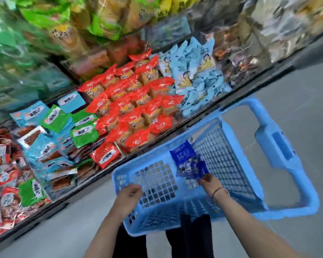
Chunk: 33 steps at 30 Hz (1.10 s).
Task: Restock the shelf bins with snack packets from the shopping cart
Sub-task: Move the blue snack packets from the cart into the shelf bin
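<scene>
From the head camera, the person's right hand [211,183] is reaching into the light blue plastic lattice shopping cart [237,133]. Its grip is pinching the lower edge of a small bunch of dark blue glossy foil snack packets [187,162]. The bunch is sitting just above the cart's floor, near the middle of the basket, and fanning out away from the fingers.

The left hand [128,194] is hovering at the cart's near-left rim with its fingers curled. Whether that grip is clasping the rim or holding nothing is not clear, since the frame is blurring there.

Beyond the cart, the tilted shelf bins [63,199] are showing heaps of red wrapped cakes [134,108], pale blue pouches [194,75] and flat green and blue packs [63,127]. I am not seeing a bin of matching dark blue packets here.

The blue packets are looking light, soft and crinkly, with slick film that is likely to slide. Holding several by one edge is risking the outer ones slipping loose. A safer hold is probably across the middle of the bunch, thumb on one face and fingers on the other, squeezing gently so the contents are not getting crushed.
</scene>
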Motion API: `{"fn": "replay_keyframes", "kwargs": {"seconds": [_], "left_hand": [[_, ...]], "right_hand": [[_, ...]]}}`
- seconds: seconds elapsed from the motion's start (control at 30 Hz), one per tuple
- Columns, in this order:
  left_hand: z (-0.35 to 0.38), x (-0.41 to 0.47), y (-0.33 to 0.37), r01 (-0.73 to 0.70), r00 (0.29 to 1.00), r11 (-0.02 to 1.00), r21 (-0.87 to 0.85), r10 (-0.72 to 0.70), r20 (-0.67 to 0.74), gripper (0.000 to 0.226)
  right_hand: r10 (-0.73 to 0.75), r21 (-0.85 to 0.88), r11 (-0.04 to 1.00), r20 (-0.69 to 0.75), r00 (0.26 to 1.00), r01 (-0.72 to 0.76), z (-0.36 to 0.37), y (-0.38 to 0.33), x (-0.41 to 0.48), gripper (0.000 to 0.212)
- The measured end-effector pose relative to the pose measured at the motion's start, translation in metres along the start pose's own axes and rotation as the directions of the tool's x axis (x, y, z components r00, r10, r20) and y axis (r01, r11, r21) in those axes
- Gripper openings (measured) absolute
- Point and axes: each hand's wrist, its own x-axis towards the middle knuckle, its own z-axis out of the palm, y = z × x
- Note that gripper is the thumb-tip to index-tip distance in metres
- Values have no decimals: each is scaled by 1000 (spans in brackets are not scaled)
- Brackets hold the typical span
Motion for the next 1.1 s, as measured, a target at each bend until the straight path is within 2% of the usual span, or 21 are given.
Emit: {"fn": "replay_keyframes", "kwargs": {"seconds": [0.1,0.13,0.2,0.3,0.43,0.5,0.63,0.7,0.83,0.9,1.0,1.1], "left_hand": [[21,46,3,6,993,997,78,-16,121,12],[28,61,1,3,990,994,109,-19,142,10],[39,91,-7,-14,988,985,175,-14,155,9],[49,121,-17,-18,987,967,256,-23,157,10],[52,140,-31,-23,984,947,319,-34,172,10],[53,142,-37,-28,986,942,335,-30,166,11],[53,144,-44,8,980,952,305,-69,189,10],[53,144,-45,22,977,960,281,-80,196,13],[49,143,-40,60,977,978,201,-99,187,10],[48,144,-39,67,979,983,170,-98,177,10],[48,144,-34,78,982,987,138,-100,159,19],[53,138,-23,39,982,984,173,-70,177,24]], "right_hand": [[41,9,999,-29,999,-40,10,1,49,13],[63,-10,998,-39,997,-64,14,1,66,16],[116,-32,992,-81,990,-119,27,3,98,33],[159,-140,970,-257,953,-200,49,6,124,75],[126,-121,972,-454,882,-201,78,12,132,89],[113,-169,961,-488,866,-220,86,14,134,88],[31,-288,939,-478,878,-190,99,9,137,59],[4,-244,959,-496,868,-144,105,6,138,56],[22,-196,971,-494,869,-136,111,8,138,73],[12,-128,988,-492,871,-86,116,9,137,79],[-26,27,999,-475,879,44,115,9,139,80],[35,251,966,-379,925,66,93,12,140,75]]}}
